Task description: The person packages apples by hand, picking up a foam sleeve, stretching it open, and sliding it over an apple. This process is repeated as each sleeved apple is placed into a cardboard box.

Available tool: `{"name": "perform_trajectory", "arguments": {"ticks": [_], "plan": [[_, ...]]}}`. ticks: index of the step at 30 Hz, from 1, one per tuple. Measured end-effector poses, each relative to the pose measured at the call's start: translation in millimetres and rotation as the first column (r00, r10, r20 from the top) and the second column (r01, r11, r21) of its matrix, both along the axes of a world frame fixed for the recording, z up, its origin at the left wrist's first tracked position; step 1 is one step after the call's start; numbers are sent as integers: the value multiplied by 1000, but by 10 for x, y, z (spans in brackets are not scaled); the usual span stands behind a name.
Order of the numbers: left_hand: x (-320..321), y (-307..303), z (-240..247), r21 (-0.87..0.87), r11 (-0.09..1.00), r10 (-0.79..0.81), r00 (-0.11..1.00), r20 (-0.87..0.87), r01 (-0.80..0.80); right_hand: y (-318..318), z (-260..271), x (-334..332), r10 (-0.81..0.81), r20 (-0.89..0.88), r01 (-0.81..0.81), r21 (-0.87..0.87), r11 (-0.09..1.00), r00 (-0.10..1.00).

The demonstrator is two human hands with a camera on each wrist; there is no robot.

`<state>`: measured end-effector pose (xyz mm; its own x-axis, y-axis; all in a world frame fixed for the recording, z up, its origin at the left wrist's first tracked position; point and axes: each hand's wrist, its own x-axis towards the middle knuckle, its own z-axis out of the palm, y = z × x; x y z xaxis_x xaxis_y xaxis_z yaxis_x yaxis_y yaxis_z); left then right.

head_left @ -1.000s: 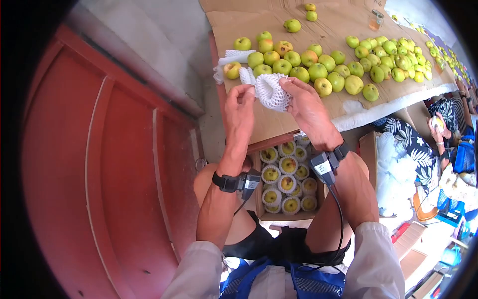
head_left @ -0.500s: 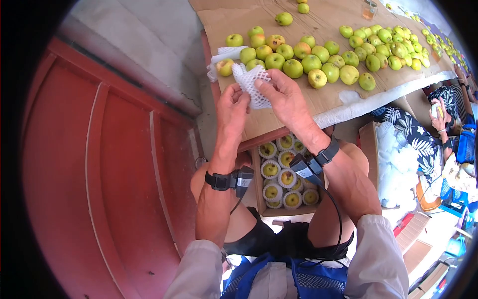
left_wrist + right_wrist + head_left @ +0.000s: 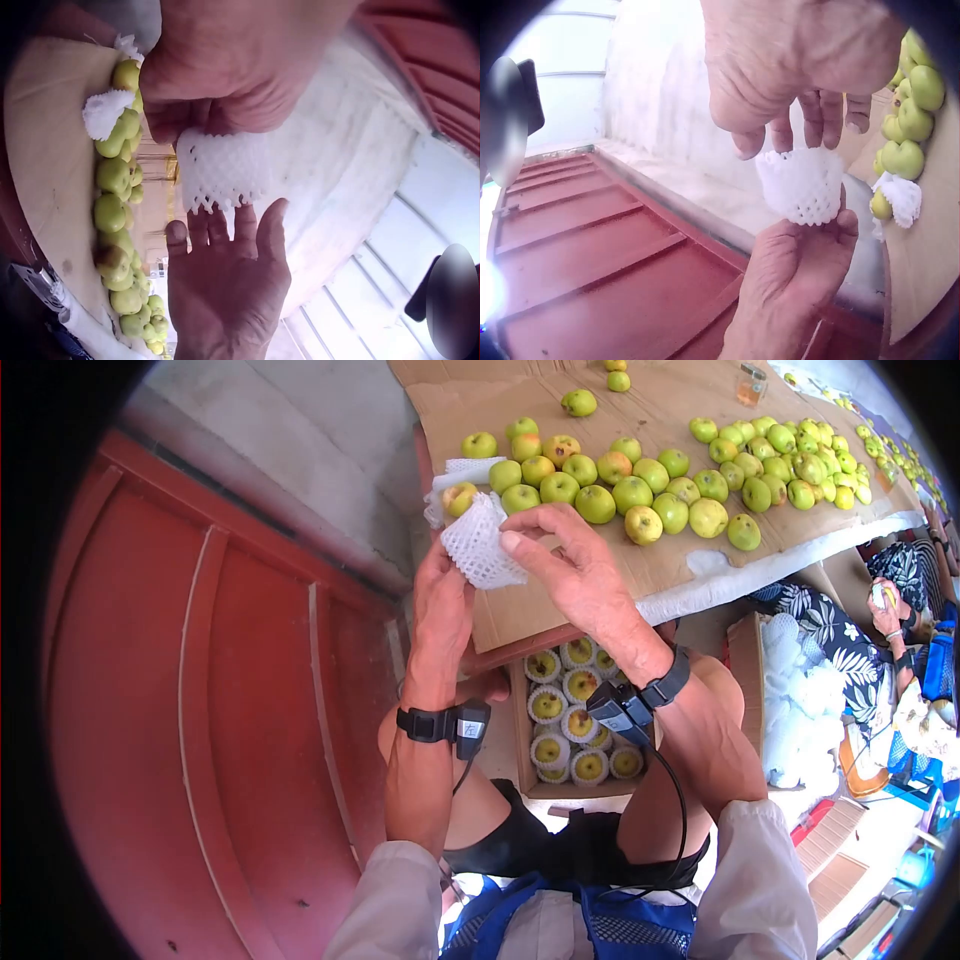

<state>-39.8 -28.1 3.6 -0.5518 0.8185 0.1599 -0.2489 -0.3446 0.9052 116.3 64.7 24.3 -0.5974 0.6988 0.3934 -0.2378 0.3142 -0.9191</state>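
A white foam fruit net (image 3: pixel 482 548) is held up at the near left corner of the cardboard-covered table. My left hand (image 3: pixel 441 600) grips it from the left side, its fingertips partly hidden by the mesh. From the right, my right hand (image 3: pixel 578 575) reaches to the net's rim. Its straight fingers (image 3: pixel 245 225) go in at the open edge, with the thumb standing apart. No apple shows through the net (image 3: pixel 802 187). Just behind it lies a yellowish apple (image 3: pixel 459 498), with more white foam nets (image 3: pixel 468 466) beside that.
Loose green apples (image 3: pixel 631 493) spread across the cardboard (image 3: pixel 650 420). Beneath the table edge, between the knees, a carton (image 3: pixel 575 790) holds apples in foam nets. A red door (image 3: pixel 250 710) stands at left. To the right are a bag of white nets (image 3: pixel 800 680) and another person's hand (image 3: pixel 886 615).
Both hands have moved left with the net, which has turned so its mesh side faces the head camera. The right thumb and fingers have spread apart from their earlier grip on it.
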Motion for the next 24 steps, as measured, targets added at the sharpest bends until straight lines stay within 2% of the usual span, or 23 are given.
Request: {"name": "perform_trajectory", "arguments": {"ticks": [2, 6, 7, 9, 10, 12, 13, 14, 15, 16, 17, 18, 20, 21, 24], "plan": [[-12, 7, -22, -5, 1000, -5, 1000, -10, 5, -25, 27, 12, -13, 36, 7, 142, 990, 999], [8, 54, -74, -39, 999, 10, 999, -39, -12, -44, -114, -47, -84, 38, 75, 198, 977, 996], [25, 74, -85, -29, 999, 13, 999, -35, -14, -9, -154, -56, -126, 17, 117, 278, 953, 992], [31, 81, -85, -122, 988, 89, 994, -56, -95, 65, -148, -59, -153, -10, 146, 370, 918, 988], [9, 73, -78, -109, 989, 99, 994, -52, -104, 88, -123, -40, -143, -26, 144, 317, 937, 989], [0, 54, -43, -247, 955, 107, 965, -240, -167, 101, -41, 26, -128, -36, 133, 271, 953, 991], [29, 53, -28, -239, 956, 112, 966, -231, -168, 89, 34, 83, 2, -12, -2, -17, 1000, 1000], [75, 59, -22, -162, 985, 38, 993, -108, -55, 94, 78, 133, 131, -21, -131, -305, 943, 991], [124, 62, 13, -66, 997, -49, 999, 10, 49, 141, 45, 149, 135, -8, -131, -294, 947, 991], [153, 59, 47, -52, 998, -44, 999, 20, 45, 200, -20, 142, 185, -79, -201, -348, 916, 980], [177, 54, 89, -3, 989, -147, 983, 114, 148, 248, -75, 138, 229, -153, -272, -396, 877, 961], [188, 51, 112, 55, 968, -253, 947, 198, 247, 260, -64, 138, 234, -143, -272, -388, 881, 962], [174, 36, 133, 101, 954, -300, 927, 226, 284, 278, -40, 143, 249, -253, -350, -542, 764, 935], [159, 15, 135, 135, 936, -349, 903, 251, 324, 281, -40, 144, 248, -247, -346, -538, 768, 937], [105, -40, 135, 132, 930, -368, 866, 339, 343, 339, -114, 165, 316, -336, -460, -600, 654, 887]]}}
